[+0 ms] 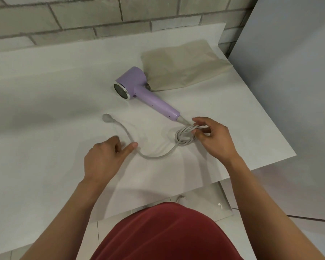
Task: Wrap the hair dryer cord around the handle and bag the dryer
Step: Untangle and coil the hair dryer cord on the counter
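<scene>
nearest the camera is the person's red garment (163, 231), with both forearms reaching out over the white surface (45, 109). just beyond the surface's near edge, a pale flat thing (204, 203) lies on the tiled floor; what it is cannot be told.

the left hand (103, 158) hovers low over the surface, fingers loosely curled and thumb stretched out to the right. the thumb tip touches the grey cord (158, 155); thumb and fingers stay apart, so nothing is pinched. the hand is slightly blurred.

the right hand (212, 137) sits to the right and a little farther, well apart from the left. its thumb and fingertips are clamped on a small coil (184, 136) of cord loops, which rests on the surface just off the end of the handle (161, 106). no cord is wound on the handle.

from the coil, the loose cord runs toward the person, bends left past the thumb, then curves away to the plug (107, 118), which lies flat on the surface.

farther back the lilac dryer (137, 85) lies on its side, its round metal end facing left and its handle pointing toward the right hand. the beige bag (180, 66) lies flat just behind it, touching the dryer's head, with the dryer outside it.

behind all is a grey brick wall (83, 15), and a pale panel (289, 72) stands at the right.
</scene>
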{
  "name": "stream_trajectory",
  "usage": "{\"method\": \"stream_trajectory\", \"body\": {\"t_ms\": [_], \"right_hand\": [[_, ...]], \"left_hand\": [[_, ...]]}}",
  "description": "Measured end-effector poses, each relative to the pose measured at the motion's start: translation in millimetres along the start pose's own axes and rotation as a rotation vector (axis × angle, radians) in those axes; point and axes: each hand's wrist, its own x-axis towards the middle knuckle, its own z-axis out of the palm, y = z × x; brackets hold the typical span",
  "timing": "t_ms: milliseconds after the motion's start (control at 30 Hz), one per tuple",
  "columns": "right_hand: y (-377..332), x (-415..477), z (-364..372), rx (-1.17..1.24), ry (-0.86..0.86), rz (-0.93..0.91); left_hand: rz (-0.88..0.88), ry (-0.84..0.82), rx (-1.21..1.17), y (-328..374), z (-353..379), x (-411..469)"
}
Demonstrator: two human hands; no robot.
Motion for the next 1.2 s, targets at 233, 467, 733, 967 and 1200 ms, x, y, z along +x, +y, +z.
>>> {"method": "stream_trajectory", "body": {"t_ms": [233, 467, 733, 967, 1200], "right_hand": [[7, -10, 5, 0.049, 0.113, 0.050], [27, -49, 24, -0.193, 0.153, -0.243], [16, -47, 50, -0.468, -0.071, -0.154], [6, -43, 43, -0.336, -0.027, -0.050], [-4, -55, 36, -0.275, 0.092, -0.214]], "left_hand": [[0.698, -0.149, -0.084, 17, 35, 11], [0.769, -0.121, -0.137, 38, 56, 20], [0.557, -0.202, -0.025, 30, 54, 41], [0.709, -0.064, -0.010, 17, 72, 47], [0.807, -0.129, -0.239, 16, 54, 34]]}}
